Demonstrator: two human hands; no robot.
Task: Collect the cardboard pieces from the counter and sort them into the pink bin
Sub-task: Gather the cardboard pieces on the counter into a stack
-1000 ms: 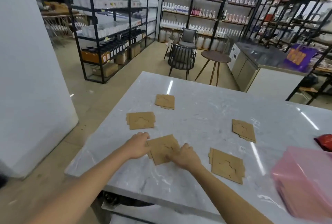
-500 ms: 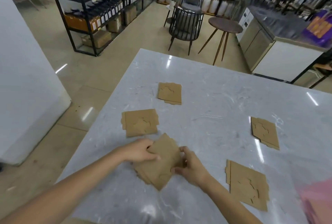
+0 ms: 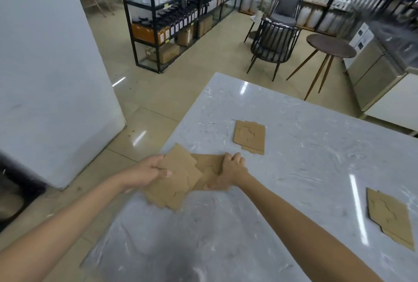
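Hands near the desk's (image 3: 294, 168) left edge: the left hand (image 3: 147, 173) pinches a lifted cardboard stack (image 3: 176, 182), while the right hand (image 3: 228, 170) presses on a flat piece (image 3: 208, 168) beside it. Other pieces lie toward the far edge (image 3: 249, 136) and right edge (image 3: 389, 216). Cardboard looks light, stiff and thin; grip is likely best at the edges.

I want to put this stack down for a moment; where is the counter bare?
Bare marble lies between the right forearm and the cardboard piece at the right edge, and beyond the far cardboard piece. It is crowded around the left hand and right hand, where stacks overlap.
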